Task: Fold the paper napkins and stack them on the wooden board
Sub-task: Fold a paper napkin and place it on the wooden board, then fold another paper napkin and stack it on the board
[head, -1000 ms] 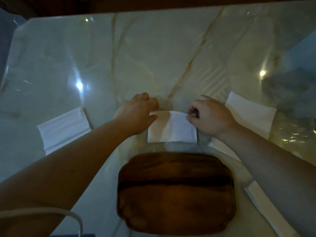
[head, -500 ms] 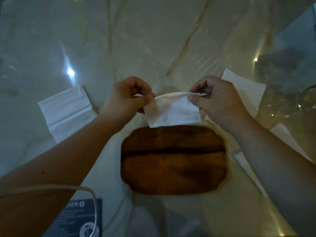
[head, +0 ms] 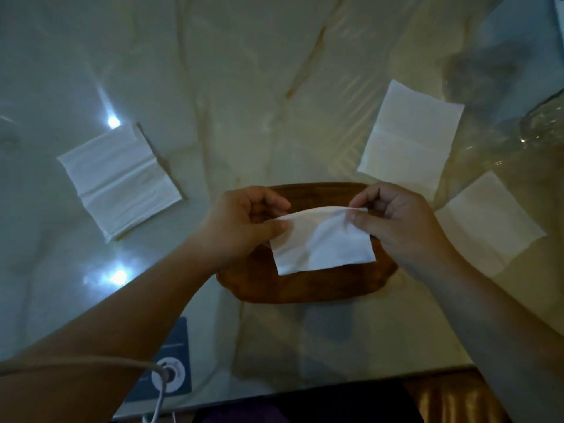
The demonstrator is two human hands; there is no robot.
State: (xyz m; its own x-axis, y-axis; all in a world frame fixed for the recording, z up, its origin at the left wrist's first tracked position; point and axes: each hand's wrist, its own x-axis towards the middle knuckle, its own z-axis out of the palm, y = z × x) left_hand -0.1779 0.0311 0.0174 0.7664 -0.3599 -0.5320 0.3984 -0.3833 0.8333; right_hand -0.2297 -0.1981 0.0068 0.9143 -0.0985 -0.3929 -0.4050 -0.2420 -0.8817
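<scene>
Both hands pinch the top corners of a small folded white paper napkin (head: 323,242), left hand (head: 241,227) and right hand (head: 396,224), so it hangs right above the dark oval wooden board (head: 308,285) on the glossy marble table (head: 244,87).

Dim room; glossy marble table (head: 244,71) reflecting 2 ceiling lights.

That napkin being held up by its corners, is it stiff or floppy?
Likely floppy: the napkin sags and bows between the left hand and right hand. Probably very light, since fingertip pinches carry it. It may tear if tugged hard.
</scene>
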